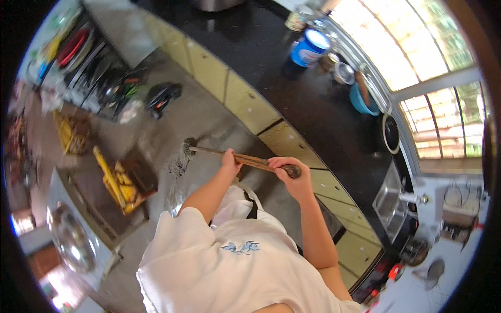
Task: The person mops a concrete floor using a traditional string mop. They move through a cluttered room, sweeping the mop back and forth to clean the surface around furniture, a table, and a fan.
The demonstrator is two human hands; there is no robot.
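Observation:
A string mop with a worn wooden handle (253,160) slants across in front of me. My left hand (230,163) is wrapped round the middle of the handle. Near its thick rounded top end, my right hand (286,168) grips it as well. The handle runs down to the left to the grey mop head (181,159), whose strings lie spread on the grey floor (219,125). The floor around the strings looks shiny.
A black counter (292,99) over pale yellow cabinets (250,101) runs along my right, with a blue tub (310,48), a blue bowl (364,99) and a steel sink (392,201). Leftward are a yellow object (120,185), a table with a steel basin (70,237), and a black bag (163,96).

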